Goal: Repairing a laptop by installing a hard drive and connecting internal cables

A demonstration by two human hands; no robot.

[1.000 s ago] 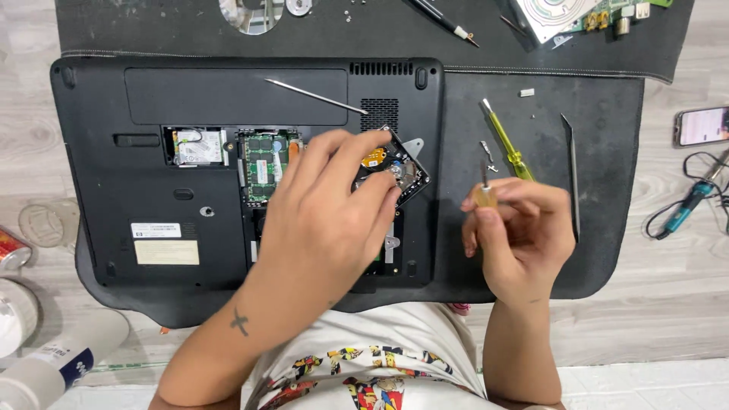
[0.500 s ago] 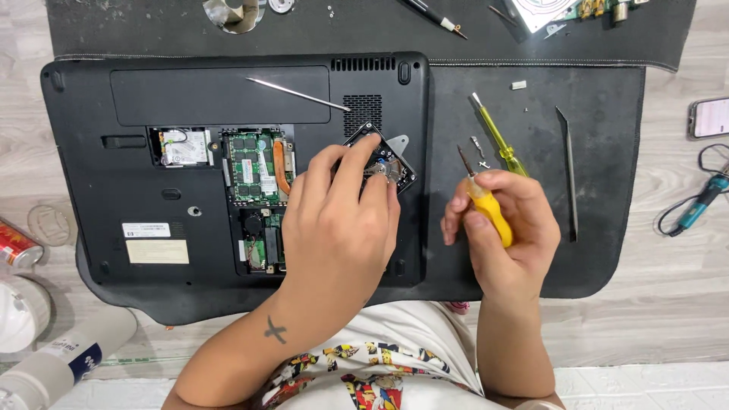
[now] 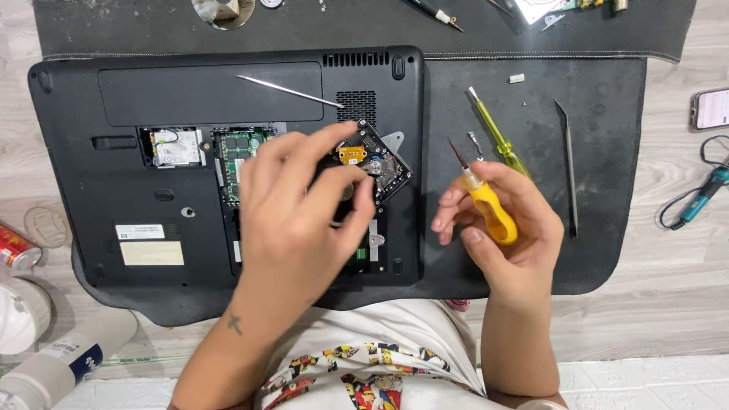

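Observation:
A black laptop (image 3: 114,167) lies bottom-up on a dark mat, its service bay open and a green circuit board (image 3: 235,152) exposed. My left hand (image 3: 300,209) grips a hard drive (image 3: 380,163), which is tilted up out of the bay at its right end. To the right, over the mat, my right hand (image 3: 505,231) holds a yellow-handled screwdriver (image 3: 486,205), tip pointing up and left.
A green-yellow screwdriver (image 3: 497,137), a black spudger (image 3: 568,163) and a small screw bit lie on the mat (image 3: 607,243). Thin metal tweezers (image 3: 288,91) rest on the laptop. A phone (image 3: 710,108) and cabled tool (image 3: 702,193) lie right; a white bottle (image 3: 68,357) and red can (image 3: 17,247) left.
My left hand has lifted and turned the hard drive up out of the bay. My right hand has taken the yellow screwdriver into a fuller grip and shifted slightly right.

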